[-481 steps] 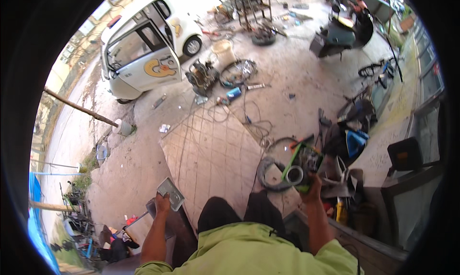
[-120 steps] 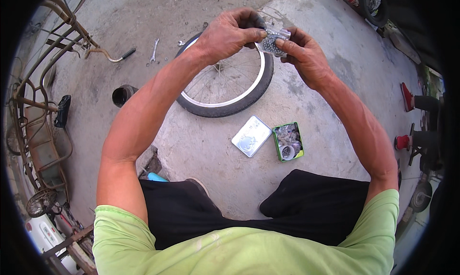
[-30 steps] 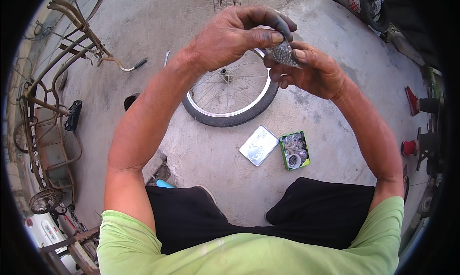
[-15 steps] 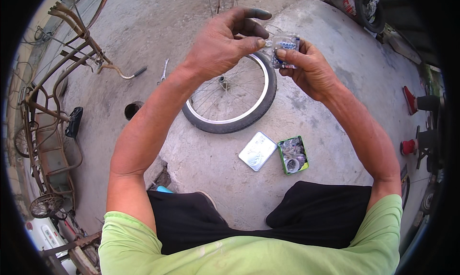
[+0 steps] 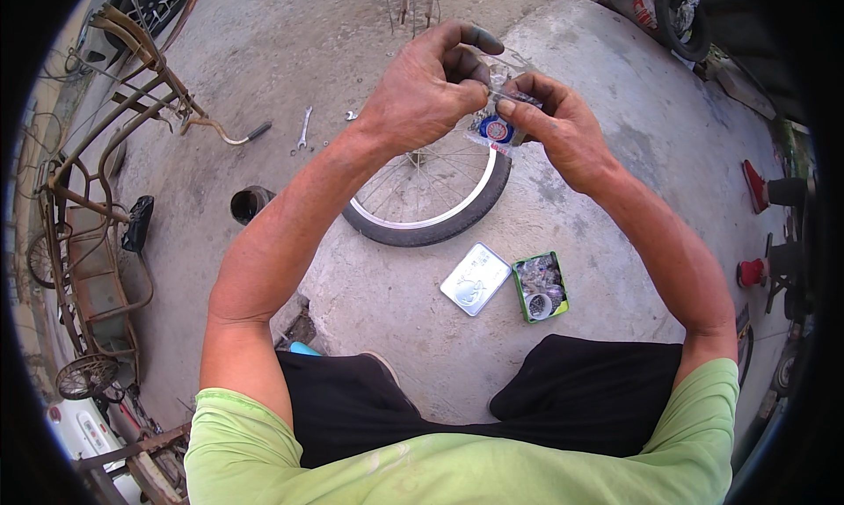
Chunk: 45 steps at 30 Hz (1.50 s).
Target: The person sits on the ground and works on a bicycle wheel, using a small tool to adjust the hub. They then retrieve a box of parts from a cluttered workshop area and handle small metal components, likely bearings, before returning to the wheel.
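Out in front of me, above the bicycle wheel (image 5: pixel 413 234), both hands are at a small clear plastic packet (image 5: pixel 498 130) with a blue and red round print. My right hand (image 5: pixel 563 125) pinches its upper edge between thumb and fingers. Close against it, my left hand (image 5: pixel 422 90) has thumb and forefinger pressed together at the packet's top edge, the other fingers curled. The packet hangs below the fingertips; its contents are too small to make out. The wheel lies flat on the concrete, its far part hidden behind my hands.
Nearer me lie a silver tin lid (image 5: pixel 476 279) and a green tin box (image 5: pixel 526 303) of small parts. A wrench (image 5: pixel 304 127) and a dark can (image 5: pixel 251 204) are at left, beside a rusty cart frame (image 5: pixel 105 215). Another person's red shoes (image 5: pixel 752 272) show at right.
The packet has tipped over and now hangs with its round print showing. My left hand has come right and slightly down, so the two hands' fingertips meet at the packet's top.
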Tool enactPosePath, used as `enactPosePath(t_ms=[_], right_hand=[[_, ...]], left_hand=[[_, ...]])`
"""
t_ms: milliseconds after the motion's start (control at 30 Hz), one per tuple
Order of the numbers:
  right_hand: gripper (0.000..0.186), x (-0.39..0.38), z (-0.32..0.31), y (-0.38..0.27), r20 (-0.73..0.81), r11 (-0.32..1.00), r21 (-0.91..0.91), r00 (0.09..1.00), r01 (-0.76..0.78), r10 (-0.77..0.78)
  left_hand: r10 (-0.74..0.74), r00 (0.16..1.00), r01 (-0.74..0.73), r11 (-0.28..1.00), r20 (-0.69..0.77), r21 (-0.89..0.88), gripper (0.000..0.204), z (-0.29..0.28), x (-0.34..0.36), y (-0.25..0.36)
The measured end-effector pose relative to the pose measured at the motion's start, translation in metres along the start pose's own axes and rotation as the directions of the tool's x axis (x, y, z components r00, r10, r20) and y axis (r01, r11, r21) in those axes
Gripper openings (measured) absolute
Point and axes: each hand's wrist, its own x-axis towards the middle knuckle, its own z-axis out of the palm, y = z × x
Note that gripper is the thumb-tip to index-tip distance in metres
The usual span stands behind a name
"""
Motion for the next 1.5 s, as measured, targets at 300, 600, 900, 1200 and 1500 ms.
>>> enactPosePath(t_ms=[300, 600, 900, 1200, 1500], right_hand=[[0.026, 0.009, 0.0, 0.003, 0.009, 0.968, -0.203, 0.988, 0.15, -0.151], [0.022, -0.005, -0.006, -0.035, 0.032, 0.852, -0.505, 0.989, 0.141, -0.145], [0.013, -0.01, -0.005, -0.049, 0.139, 0.769, -0.591, 0.97, 0.242, -0.199], [0.016, -0.017, -0.004, -0.046, 0.144, 0.68, -0.647, 0.931, 0.346, -0.336], [0.017, 0.0, 0.004, -0.027, 0.099, 0.575, -0.686, 0.84, 0.446, -0.533]], left_hand=[[0.153, 0.987, -0.149, 0.985, -0.043, 0.086, 0.037, 0.0, 0.006, -0.018], [0.079, 0.996, -0.086, 0.976, 0.044, 0.2, 0.03, 0.008, 0.004, 0.017], [0.018, 0.997, -0.036, 0.967, 0.074, 0.251, 0.036, 0.009, -0.001, 0.037], [-0.082, 0.997, 0.083, 0.996, -0.011, 0.019, 0.034, 0.028, 0.003, 0.016], [-0.274, 0.958, 0.197, 0.838, -0.079, -0.509, 0.035, 0.023, 0.006, -0.001]])
